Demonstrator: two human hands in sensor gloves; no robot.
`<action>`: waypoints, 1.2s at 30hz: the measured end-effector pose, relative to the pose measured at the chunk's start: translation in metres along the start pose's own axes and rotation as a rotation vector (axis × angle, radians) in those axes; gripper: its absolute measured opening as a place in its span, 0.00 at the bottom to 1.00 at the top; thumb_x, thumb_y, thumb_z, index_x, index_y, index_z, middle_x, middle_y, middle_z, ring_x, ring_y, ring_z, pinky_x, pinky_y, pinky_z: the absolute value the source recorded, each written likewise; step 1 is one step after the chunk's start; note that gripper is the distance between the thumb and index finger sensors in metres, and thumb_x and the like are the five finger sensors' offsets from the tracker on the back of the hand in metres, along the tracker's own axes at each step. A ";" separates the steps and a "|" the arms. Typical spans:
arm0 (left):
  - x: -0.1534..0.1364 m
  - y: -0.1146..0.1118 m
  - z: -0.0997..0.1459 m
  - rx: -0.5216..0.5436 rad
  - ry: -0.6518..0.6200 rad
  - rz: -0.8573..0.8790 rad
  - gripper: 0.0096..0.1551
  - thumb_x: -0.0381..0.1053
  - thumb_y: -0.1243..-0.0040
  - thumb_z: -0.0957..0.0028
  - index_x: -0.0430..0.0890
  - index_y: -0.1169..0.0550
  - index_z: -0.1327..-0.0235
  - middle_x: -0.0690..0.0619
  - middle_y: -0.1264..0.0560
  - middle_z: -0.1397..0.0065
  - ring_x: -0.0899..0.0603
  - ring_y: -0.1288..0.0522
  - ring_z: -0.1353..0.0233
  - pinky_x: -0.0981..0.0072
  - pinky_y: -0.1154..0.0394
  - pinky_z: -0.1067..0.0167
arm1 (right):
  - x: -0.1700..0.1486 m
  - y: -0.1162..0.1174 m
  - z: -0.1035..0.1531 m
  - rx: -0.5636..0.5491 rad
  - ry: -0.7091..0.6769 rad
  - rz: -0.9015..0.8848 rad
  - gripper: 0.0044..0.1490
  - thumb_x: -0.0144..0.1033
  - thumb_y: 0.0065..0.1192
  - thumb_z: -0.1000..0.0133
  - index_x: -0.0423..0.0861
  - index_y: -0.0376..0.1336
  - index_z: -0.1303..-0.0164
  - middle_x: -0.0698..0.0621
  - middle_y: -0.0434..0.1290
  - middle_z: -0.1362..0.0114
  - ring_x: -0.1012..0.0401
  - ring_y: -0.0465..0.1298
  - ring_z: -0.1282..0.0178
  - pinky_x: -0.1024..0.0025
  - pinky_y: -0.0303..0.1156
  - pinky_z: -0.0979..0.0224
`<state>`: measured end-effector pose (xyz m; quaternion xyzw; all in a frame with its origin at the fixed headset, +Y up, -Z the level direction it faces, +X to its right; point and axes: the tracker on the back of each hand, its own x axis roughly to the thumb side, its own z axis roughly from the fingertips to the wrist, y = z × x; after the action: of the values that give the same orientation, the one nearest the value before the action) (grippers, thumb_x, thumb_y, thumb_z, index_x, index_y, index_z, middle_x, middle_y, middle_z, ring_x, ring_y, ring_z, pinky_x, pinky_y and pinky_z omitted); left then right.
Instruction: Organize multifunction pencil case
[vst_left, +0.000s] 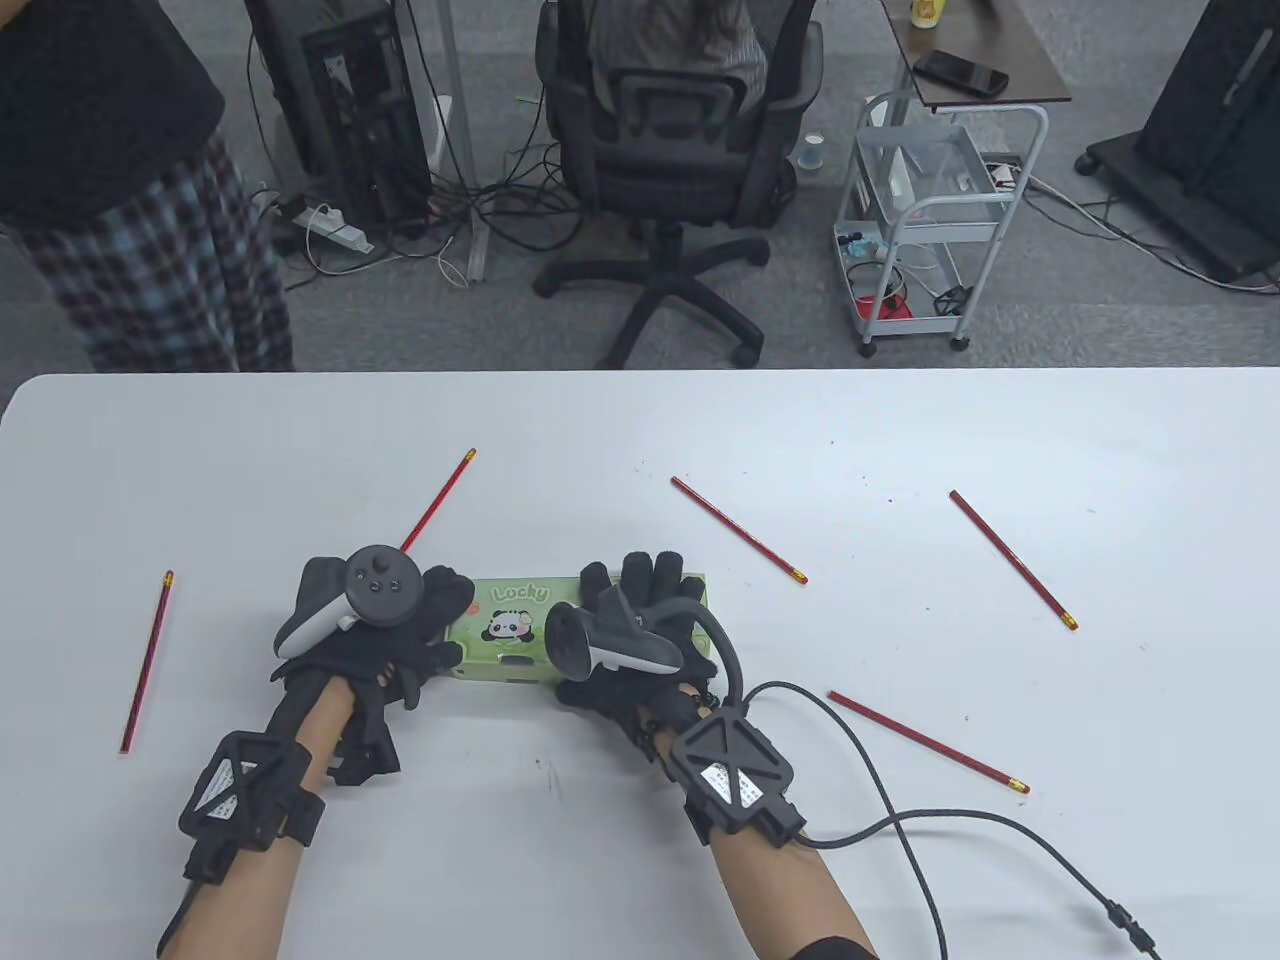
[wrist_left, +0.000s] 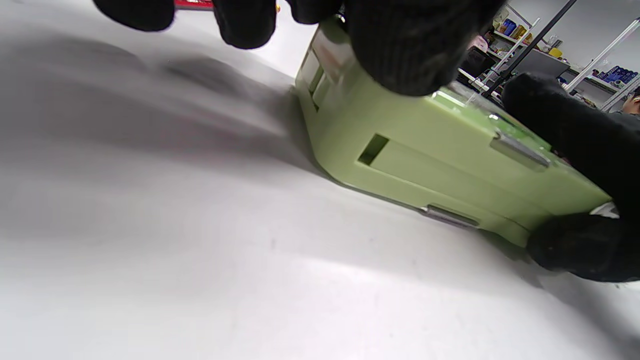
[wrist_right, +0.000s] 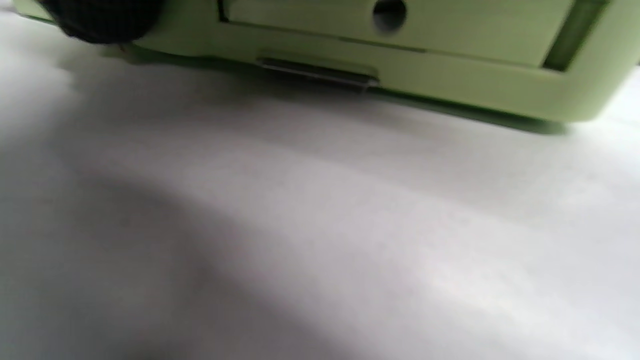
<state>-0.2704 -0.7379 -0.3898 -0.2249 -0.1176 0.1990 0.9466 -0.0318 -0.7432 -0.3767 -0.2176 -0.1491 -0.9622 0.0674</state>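
1. The green plastic pencil case with a panda picture on its lid (vst_left: 510, 625) lies flat on the white table (vst_left: 640, 880), between the two hands and closed as far as the views show.
2. The left hand (vst_left: 385, 640) holds the case's left end, fingers curled over the far edge and thumb (wrist_left: 415, 45) on top.
3. The right hand (vst_left: 640, 625) grips the right end, fingers (vst_left: 650, 580) draped over the lid.
4. Five red wooden pencils lie loose: one (vst_left: 147, 662) left of the left hand, one (vst_left: 438, 500) beyond it, three (vst_left: 738, 529) (vst_left: 1012, 559) (vst_left: 928, 742) right of the right hand.
5. The step in hand looks like steadying the case to open it.
6. Next, the lid needs lifting while one hand pins the base; then the pencils are gathered in.
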 end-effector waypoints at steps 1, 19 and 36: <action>0.000 0.000 0.000 0.000 0.000 0.001 0.42 0.50 0.38 0.50 0.56 0.43 0.23 0.50 0.50 0.13 0.35 0.42 0.14 0.24 0.41 0.29 | 0.000 0.001 -0.001 -0.003 0.000 -0.001 0.78 0.68 0.50 0.48 0.26 0.18 0.23 0.13 0.25 0.25 0.13 0.33 0.28 0.16 0.42 0.30; 0.002 0.001 0.001 0.022 -0.002 -0.024 0.43 0.51 0.37 0.50 0.55 0.43 0.21 0.49 0.50 0.12 0.33 0.43 0.14 0.24 0.42 0.29 | -0.043 -0.013 0.050 -0.066 0.002 -0.070 0.77 0.67 0.46 0.51 0.26 0.18 0.23 0.14 0.24 0.26 0.16 0.29 0.29 0.17 0.37 0.31; 0.069 0.006 -0.008 -0.133 0.045 -0.291 0.74 0.65 0.31 0.60 0.51 0.71 0.27 0.38 0.77 0.20 0.26 0.69 0.17 0.28 0.60 0.25 | -0.129 -0.004 0.114 -0.210 0.121 -0.208 0.71 0.64 0.50 0.47 0.27 0.28 0.18 0.17 0.29 0.22 0.18 0.32 0.26 0.19 0.39 0.29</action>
<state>-0.2078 -0.7063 -0.3902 -0.2721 -0.1406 0.0467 0.9508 0.1284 -0.6953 -0.3360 -0.1483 -0.0651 -0.9857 -0.0468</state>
